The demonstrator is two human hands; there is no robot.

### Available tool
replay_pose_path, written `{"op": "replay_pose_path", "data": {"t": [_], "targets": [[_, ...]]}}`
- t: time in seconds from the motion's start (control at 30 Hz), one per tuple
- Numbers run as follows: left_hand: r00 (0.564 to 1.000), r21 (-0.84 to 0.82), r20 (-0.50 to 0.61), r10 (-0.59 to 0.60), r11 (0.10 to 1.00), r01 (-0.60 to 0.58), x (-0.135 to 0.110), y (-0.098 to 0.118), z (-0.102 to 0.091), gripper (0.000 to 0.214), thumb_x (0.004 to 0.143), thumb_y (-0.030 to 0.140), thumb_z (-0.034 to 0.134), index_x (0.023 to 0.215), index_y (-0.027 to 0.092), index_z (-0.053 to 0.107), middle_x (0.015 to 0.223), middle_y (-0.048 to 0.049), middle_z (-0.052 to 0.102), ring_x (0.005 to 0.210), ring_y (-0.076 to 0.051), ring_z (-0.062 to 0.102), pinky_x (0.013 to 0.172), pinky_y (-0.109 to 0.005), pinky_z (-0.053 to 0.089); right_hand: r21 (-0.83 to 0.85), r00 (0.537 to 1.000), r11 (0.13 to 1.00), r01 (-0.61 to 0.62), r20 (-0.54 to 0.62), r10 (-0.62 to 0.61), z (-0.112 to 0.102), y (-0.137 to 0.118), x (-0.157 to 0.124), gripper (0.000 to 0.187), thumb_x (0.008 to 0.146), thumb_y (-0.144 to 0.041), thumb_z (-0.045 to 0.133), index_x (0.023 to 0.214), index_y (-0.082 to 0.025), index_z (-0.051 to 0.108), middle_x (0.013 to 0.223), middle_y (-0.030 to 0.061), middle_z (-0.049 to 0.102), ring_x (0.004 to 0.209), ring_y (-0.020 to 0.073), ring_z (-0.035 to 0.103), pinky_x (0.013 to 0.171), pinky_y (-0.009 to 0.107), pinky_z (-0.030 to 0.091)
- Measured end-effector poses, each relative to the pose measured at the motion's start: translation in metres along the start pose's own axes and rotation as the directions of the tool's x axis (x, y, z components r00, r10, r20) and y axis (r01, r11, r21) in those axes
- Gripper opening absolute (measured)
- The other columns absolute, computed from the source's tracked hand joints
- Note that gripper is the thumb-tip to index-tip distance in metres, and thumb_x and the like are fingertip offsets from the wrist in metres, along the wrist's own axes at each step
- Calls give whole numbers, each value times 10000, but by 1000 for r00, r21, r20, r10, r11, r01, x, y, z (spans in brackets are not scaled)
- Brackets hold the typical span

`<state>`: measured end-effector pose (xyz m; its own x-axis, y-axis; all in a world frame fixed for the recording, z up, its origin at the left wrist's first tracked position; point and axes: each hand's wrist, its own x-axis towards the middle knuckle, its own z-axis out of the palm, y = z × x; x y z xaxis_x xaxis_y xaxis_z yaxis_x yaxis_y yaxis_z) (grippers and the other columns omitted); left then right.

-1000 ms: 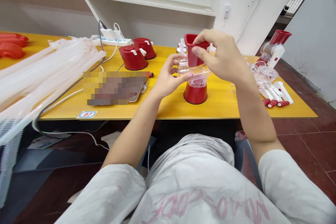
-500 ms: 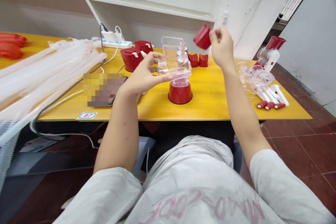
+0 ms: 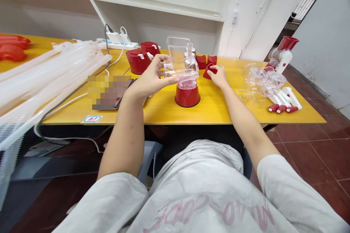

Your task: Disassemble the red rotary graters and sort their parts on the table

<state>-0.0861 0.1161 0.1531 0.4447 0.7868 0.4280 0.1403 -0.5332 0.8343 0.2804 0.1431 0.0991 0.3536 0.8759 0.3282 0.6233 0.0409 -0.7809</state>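
My left hand [image 3: 153, 76] grips a clear plastic housing [image 3: 181, 58] that sits on top of a round red base [image 3: 187, 95] on the yellow table [image 3: 218, 105]. My right hand [image 3: 218, 75] reaches to the back of the table and closes on a red plastic insert [image 3: 208, 70] lying there. Two more red inserts [image 3: 206, 60] stand just behind it.
Two red lidded bases [image 3: 142, 57] and a white power strip [image 3: 119, 41] are at the back. A phone [image 3: 111, 89] lies left of the base. Long white plastic tubes [image 3: 41, 80] cover the left. Clear parts [image 3: 259, 78], red-tipped white handles [image 3: 284, 102] and an assembled unit [image 3: 283, 52] are on the right.
My right hand lifted the red insert out of the clear housing, swung it up and right, then brought it down to the table behind the base. My left hand kept hold of the housing.
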Motion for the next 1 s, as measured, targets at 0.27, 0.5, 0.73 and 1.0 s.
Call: {"op": "replay_pose_path", "data": {"t": [0.27, 0.5, 0.73, 1.0], "targets": [[1000, -103, 1, 17, 995, -17, 8, -13, 5, 987, 761, 612, 1168, 1534, 311, 634, 1403, -89, 792, 1317, -384, 880, 1204, -594, 784, 10, 999, 1000, 28, 40, -29, 15, 19, 4, 778, 915, -92, 874, 1690, -140, 831, 2031, 236, 509, 1986, 452, 425, 1687, 635, 285], [1000, -150, -3, 16, 989, -16, 13, -22, 10, 1029, 737, 661, 1191, 1534, 326, 633, 1425, -109, 801, 1347, -413, 886, 1182, -584, 789, 9, 998, 998, 58, -7, -57, 20, 17, 0, 813, 965, -139, 844, 1768, -202, 731, 1870, 211, 608, 1798, 375, 636, 1645, 618, 389], [999, -159, -22, 35, 986, -39, 16, -30, 13, 1085, 718, 701, 1222, 1548, 315, 639, 1517, -123, 771, 1413, -419, 862, 1212, -591, 784, -67, 999, 997, 42, 16, -41, 19, 11, -10, 981, 974, -42, 772, 1918, -111, 513, 1894, 286, 611, 1824, 382, 608, 1615, 583, 452], [998, -223, -27, 57, 973, -62, 16, -27, 26, 1034, 750, 590, 1246, 1561, 303, 673, 1509, -139, 795, 1342, -413, 891, 1215, -669, 790, -72, 999, 997, 33, 4, -33, 30, 10, 0, 1096, 1004, -128, 829, 1995, -114, 361, 2024, 301, 536, 1925, 457, 513, 1617, 716, 424]]}}
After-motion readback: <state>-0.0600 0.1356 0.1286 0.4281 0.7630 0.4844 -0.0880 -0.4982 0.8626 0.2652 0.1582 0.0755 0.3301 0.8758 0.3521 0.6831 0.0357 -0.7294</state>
